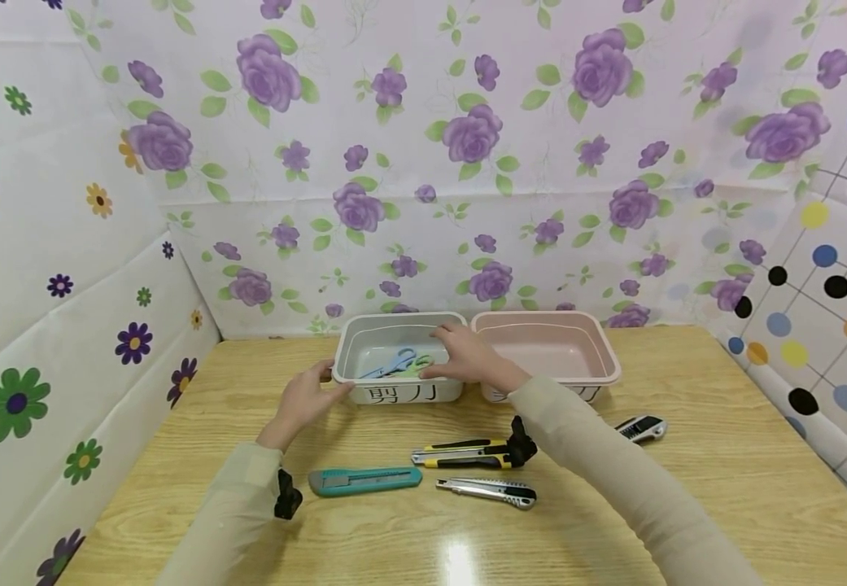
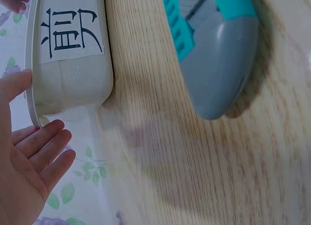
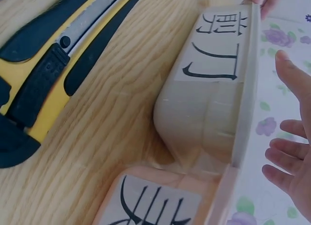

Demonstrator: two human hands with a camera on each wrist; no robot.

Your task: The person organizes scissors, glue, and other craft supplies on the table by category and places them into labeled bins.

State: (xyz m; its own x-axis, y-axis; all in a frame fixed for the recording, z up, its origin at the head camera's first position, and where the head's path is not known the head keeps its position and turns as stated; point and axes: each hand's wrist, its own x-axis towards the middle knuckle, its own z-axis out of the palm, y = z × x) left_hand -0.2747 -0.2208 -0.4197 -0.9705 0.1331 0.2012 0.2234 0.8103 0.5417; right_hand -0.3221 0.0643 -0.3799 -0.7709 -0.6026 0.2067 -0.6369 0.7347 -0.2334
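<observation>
My left hand [image 1: 307, 402] is at the left front corner of a pale grey plastic bin [image 1: 399, 383], thumb along the rim. In the left wrist view its fingers are mostly straight, fingertips right at the bin's edge. My right hand [image 1: 467, 356] reaches over the same bin's right side; in the right wrist view its thumb and fingers are spread with nothing between them. Inside the bin lie blue-handled scissors [image 1: 398, 363] and green-handled scissors [image 1: 417, 366], the latter close by the right thumb. A label [image 2: 70, 25] with black characters is on the bin's front.
A pink bin [image 1: 543, 381] stands right beside the grey one. On the wooden table [image 1: 364, 545] lie a teal utility knife [image 1: 364, 481], a yellow-and-black utility knife [image 1: 467, 453], a silver utility knife [image 1: 489, 490] and another knife [image 1: 643, 428] partly behind the right sleeve. Patterned cloth surrounds the table.
</observation>
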